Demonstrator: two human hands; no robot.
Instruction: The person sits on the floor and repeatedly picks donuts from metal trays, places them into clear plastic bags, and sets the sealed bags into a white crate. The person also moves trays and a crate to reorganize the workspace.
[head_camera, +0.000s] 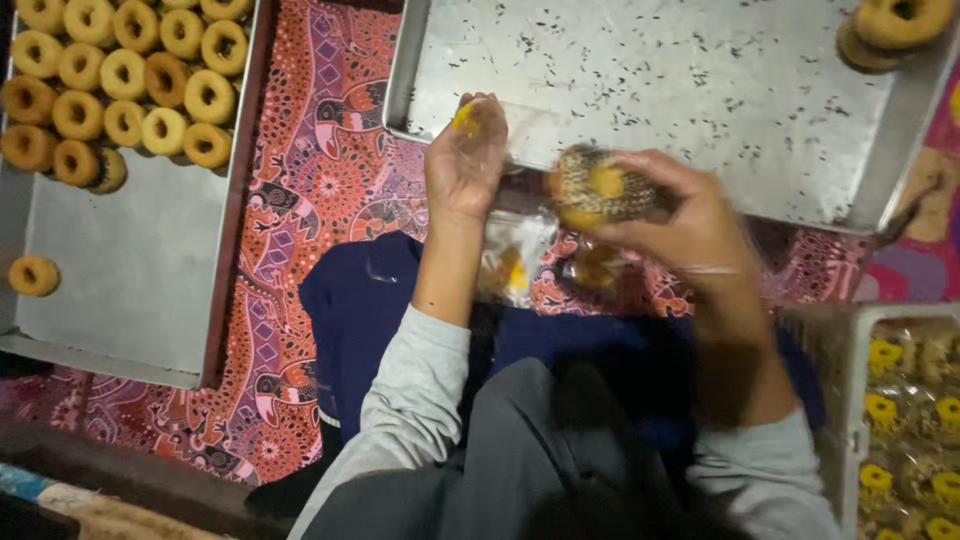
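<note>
Ring pastry (600, 190), speckled with dark seeds, is sitting in my right hand (690, 225), just below the near edge of the big metal tray (700, 90). That hand is curling closed around the pastry, fingers wrapping its far side. My left hand (462, 160) is hovering at the tray's near left corner, fingers pinching shut on the mouth of a clear plastic bag (510, 250) that is hanging down from it towards my lap. The picture is blurring here, so I cannot tell how wide the bag's mouth is standing.

I am judging the risks: the pastry could catch on the bag's lip and crumble, or slip and drop onto the patterned cloth (310, 180) below the tray. A loose pinch could also let the bag fold shut.

Left of the tray, another tray (130, 280) is carrying plain rings (120, 80).
</note>
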